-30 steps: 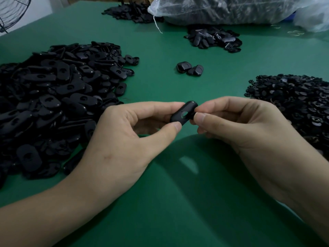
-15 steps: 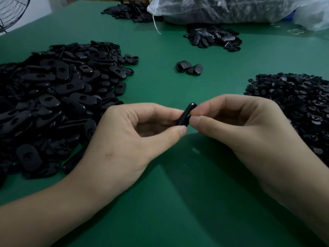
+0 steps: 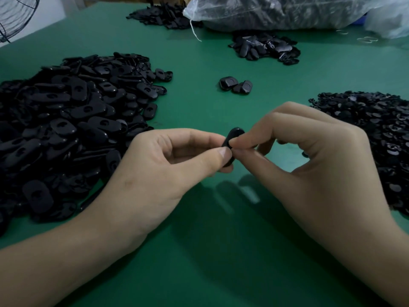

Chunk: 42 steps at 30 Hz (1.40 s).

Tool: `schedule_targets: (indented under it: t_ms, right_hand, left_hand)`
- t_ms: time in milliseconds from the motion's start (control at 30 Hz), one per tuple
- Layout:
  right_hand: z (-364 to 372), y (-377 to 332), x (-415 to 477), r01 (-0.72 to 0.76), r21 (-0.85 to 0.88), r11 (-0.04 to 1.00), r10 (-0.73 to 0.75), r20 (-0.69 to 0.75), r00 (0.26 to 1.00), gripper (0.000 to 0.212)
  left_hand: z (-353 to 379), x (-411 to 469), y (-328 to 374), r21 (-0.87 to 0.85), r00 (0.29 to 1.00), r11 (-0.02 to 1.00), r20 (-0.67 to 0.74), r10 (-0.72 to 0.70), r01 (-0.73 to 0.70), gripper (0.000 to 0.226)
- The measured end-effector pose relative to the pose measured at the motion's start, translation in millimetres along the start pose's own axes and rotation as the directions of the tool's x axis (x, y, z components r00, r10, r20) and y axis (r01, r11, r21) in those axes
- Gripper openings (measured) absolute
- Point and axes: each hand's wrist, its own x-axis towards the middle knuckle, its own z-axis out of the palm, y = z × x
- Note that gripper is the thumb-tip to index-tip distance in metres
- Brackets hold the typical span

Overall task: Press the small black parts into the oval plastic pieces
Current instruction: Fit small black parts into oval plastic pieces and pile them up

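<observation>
The left hand (image 3: 159, 171) pinches the oval (image 3: 236, 132) between thumb and forefinger, clamped on its lower half, and holds it above the table (image 3: 210, 251). The oval shows nearly edge-on, its long axis steep and leaning up to the right, so its face looks toward the right hand (image 3: 309, 165). That hand's thumb and forefinger tips are drawn together and bear on that face from the right, the other fingers curled behind. Any small part under those tips is hidden, so I cannot tell whether it is seated. As I judge it, the push must run straight across, right hand toward left, square to the face. Nothing lies between the two hands. The oval pile (image 3: 73, 120) lies near the left hand, the parts heap (image 3: 371, 134) near the right. A few loose pieces (image 3: 235, 85) lie beyond the grip, with a bag (image 3: 276, 12) farther back.
</observation>
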Motion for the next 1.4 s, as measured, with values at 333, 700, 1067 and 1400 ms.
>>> schedule_targets:
  t_ms: [333, 700, 1067, 1400]
  right_hand:
    - [1.9, -5.5, -7.1, -0.005, -0.025, 1.0, 0.006, 0.011, 1.0, 0.013]
    - [9.9, -10.1, -6.0, -0.491, 0.68, 0.545, 0.437, 0.269, 0.858, 0.019]
    - [9.4, -12.7, -6.1, -0.549, 0.751, 0.368, 0.404, 0.402, 0.822, 0.025]
    - [9.3, -8.8, -6.8, -0.551, 0.783, 0.288, 0.36, 0.445, 0.82, 0.015]
  left_hand:
    - [-0.9, 2.8, -2.2, -0.026, 0.998, 0.999, -0.063, 0.031, -0.033, 0.014]
    - [0.9, -2.1, -1.9, 0.218, 0.97, 0.952, -0.065, 0.234, -0.215, 0.008]
    - [7.3, -6.5, 5.0, 0.333, 0.946, 0.896, -0.032, 0.323, -0.295, 0.016]
    - [10.3, -7.8, 6.4, 0.338, 0.946, 0.897, -0.055, 0.321, -0.285, 0.016]
